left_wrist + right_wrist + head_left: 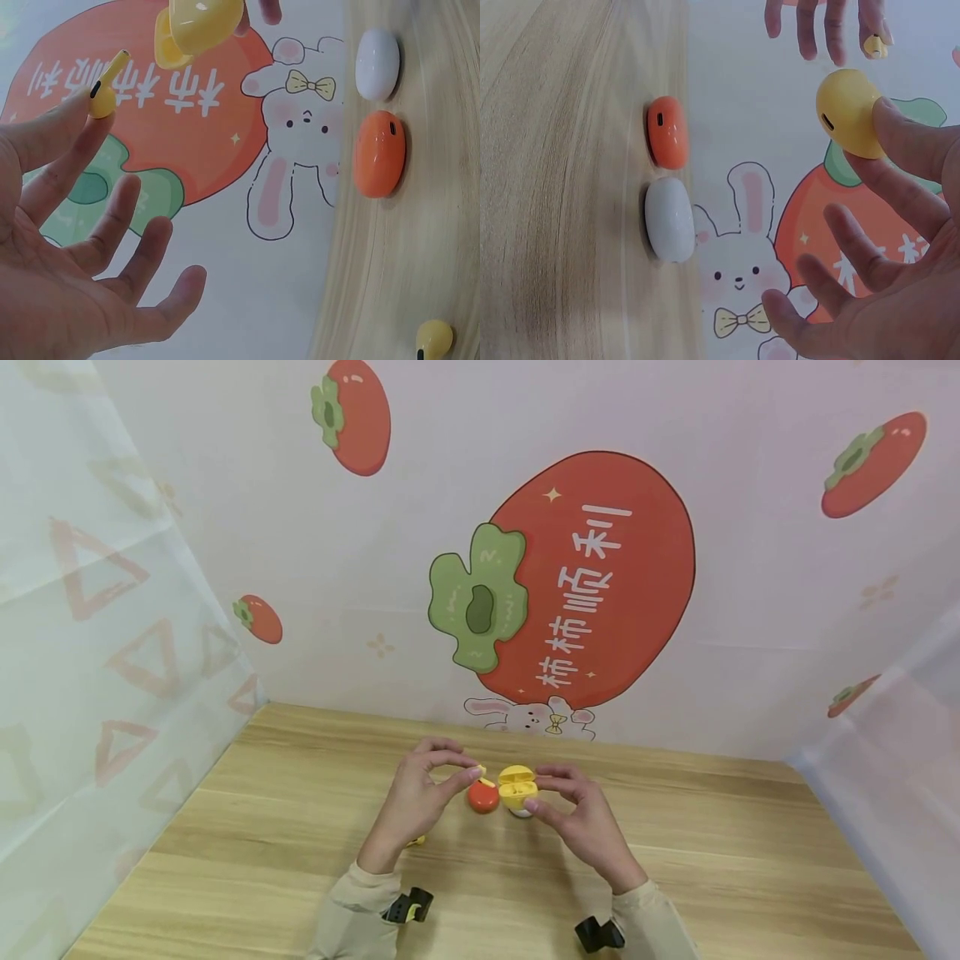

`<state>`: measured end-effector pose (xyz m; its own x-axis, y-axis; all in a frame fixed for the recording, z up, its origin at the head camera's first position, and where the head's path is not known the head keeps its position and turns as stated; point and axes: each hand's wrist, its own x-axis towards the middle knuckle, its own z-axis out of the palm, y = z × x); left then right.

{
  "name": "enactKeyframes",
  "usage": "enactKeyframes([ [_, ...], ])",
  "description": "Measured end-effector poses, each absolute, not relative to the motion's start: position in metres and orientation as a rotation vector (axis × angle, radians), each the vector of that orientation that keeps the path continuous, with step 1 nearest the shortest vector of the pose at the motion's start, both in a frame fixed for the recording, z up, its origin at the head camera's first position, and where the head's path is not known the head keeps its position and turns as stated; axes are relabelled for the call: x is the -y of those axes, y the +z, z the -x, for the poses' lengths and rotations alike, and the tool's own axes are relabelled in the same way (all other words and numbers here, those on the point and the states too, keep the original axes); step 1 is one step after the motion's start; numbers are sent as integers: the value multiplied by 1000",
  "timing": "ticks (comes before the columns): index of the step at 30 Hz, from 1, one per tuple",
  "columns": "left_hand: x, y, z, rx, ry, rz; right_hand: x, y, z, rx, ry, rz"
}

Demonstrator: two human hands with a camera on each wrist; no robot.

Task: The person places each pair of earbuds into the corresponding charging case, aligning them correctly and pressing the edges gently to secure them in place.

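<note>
Between thumb and index finger, my left hand pinches a yellow earbud; its other fingers are spread. My right hand grips a yellow earbud case by its sides, thumb in front. The case lid is up, and its inside faces the head camera; whether an earbud sits in it I cannot tell. Earbud and case are held above the table, a small gap apart. A second yellow earbud lies on the table near the left wrist, partly hidden by it in the head view.
On the table behind the hands stand an orange-red case and a white case, side by side and closed. The white one is mostly hidden under the yellow case in the head view. A printed backdrop rises at the table's back edge.
</note>
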<state>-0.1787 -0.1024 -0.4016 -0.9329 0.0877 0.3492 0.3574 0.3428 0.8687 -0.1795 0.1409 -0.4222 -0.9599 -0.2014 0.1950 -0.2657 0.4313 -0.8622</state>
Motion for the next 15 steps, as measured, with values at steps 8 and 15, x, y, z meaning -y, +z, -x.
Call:
enactKeyframes([
  [8, 100, -402, 178, 2387, -1656, 350, -140, -422, 178, 2594, 1568, -436],
  [15, 97, -403, 178, 2404, -1670, 328, -140, -421, 178, 2589, 1563, -447],
])
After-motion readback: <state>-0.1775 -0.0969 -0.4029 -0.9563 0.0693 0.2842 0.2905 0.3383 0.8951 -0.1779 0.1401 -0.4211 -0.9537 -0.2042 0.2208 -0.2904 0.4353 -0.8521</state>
